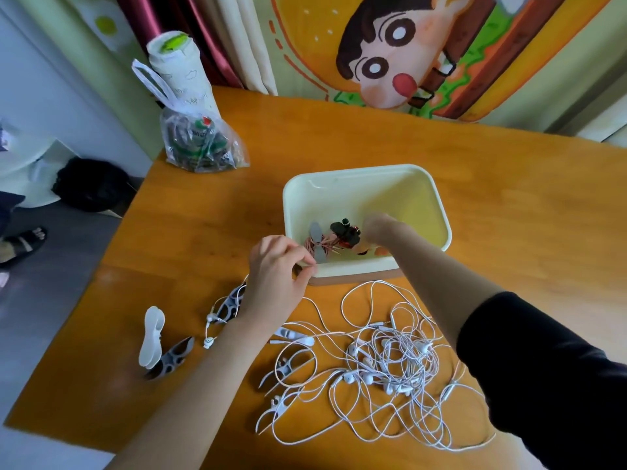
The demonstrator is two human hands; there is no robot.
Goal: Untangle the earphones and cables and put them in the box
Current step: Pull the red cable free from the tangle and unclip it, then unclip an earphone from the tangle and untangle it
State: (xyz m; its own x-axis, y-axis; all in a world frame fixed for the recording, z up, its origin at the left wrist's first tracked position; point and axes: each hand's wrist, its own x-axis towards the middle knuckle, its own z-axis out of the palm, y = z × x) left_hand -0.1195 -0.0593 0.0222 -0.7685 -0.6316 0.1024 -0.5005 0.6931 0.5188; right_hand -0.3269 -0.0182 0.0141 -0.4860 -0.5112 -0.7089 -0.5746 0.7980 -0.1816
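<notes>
Head view, one entry.

- Cream box (342,198): centre of frame, on the orange table (509,205).
- Red-and-black earphones (344,234): bundled inside the box, near-left corner.
- Left hand (278,266): pinched the box's near-left rim.
- Right hand (378,225): inside the box, beside that bundle. It was blurred, so I could not tell its grip.
- White earphones (390,361): tangled on the table, lower centre.
- Plastic bag (200,144): upper left.

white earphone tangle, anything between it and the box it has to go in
Nothing visible does. The white earphone tangle lies on the table just before the near wall of the open box. Only the right forearm crosses above it, and the left hand grips the near rim.
</notes>
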